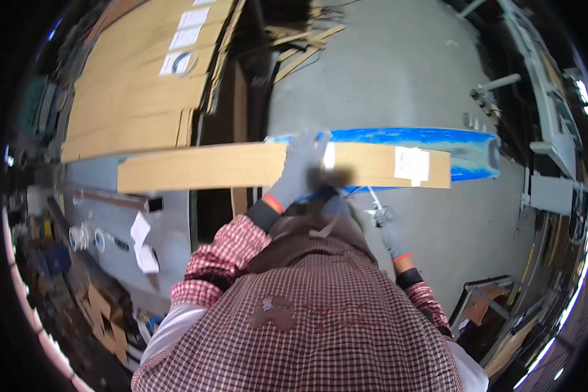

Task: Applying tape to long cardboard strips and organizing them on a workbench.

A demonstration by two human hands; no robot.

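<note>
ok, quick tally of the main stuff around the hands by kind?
Gloved hands: 2, left hand, right hand
Long cardboard box: 1
Blue platform: 1
White label on the box: 1
Flat cardboard stack: 1
Total: 6

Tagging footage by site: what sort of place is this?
Likely a packing or warehouse floor: stacked flat cardboard sheets, a long labelled carton under the gloved left hand, bare concrete floor, metal frames along the edge.

Tan cardboard strip (pixel 209 166), blue pallet (pixel 438 140), grey gloves.
</note>
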